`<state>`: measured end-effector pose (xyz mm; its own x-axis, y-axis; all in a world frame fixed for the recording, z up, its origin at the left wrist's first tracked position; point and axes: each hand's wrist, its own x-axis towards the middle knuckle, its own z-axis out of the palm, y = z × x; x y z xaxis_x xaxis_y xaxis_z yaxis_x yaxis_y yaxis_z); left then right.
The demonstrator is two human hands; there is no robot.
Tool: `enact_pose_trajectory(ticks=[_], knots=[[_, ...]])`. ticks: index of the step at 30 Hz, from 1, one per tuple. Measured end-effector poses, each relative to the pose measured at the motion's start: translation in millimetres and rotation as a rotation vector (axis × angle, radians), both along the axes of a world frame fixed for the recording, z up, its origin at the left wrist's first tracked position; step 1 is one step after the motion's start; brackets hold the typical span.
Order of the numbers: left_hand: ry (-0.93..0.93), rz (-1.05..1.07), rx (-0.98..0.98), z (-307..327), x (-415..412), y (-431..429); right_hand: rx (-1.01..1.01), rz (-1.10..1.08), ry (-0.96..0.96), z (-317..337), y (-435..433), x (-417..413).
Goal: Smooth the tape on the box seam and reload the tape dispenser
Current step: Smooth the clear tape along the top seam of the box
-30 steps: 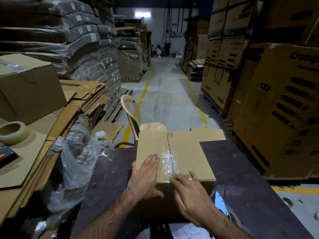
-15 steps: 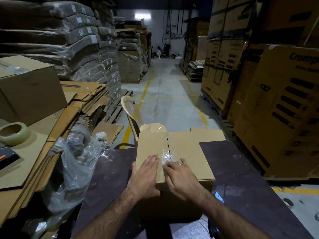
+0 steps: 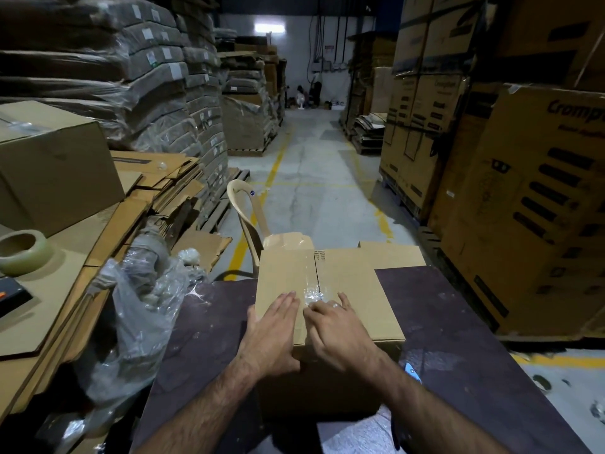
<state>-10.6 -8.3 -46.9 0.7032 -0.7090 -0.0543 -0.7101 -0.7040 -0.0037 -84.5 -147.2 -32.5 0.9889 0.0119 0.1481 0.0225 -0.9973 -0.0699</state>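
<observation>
The box (image 3: 347, 276) is sitting on the table (image 3: 458, 322), the chair (image 3: 245, 206) standing behind it at eleven o'clock, the tape roll (image 3: 41, 255) lying on flattened cardboard (image 3: 52, 303) at nine o'clock.

We see a brown cardboard box (image 3: 353, 290) standing closed on the dark table (image 3: 458, 322). Clear, wrinkled tape (image 3: 311, 291) lies along its middle seam (image 3: 316, 268). A roll of tape (image 3: 24, 252) lies flat, well apart to the left.
</observation>
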Motion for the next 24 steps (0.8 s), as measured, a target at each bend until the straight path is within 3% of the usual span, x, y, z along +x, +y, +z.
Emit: enact_pose_trajectory(ticks=[5, 11, 24], knots=[[0.002, -0.001, -0.019, 0, -1, 1, 0.038, -0.006, 0.011, 0, 8, -11], [-0.03, 0.003, -0.036, -3, -1, 1, 0.069, -0.007, -0.102, -11, 15, -51], [-0.001, 0.002, 0.002, 1, 0, 0, -0.005, -0.039, 0.082, -5, -12, 3]])
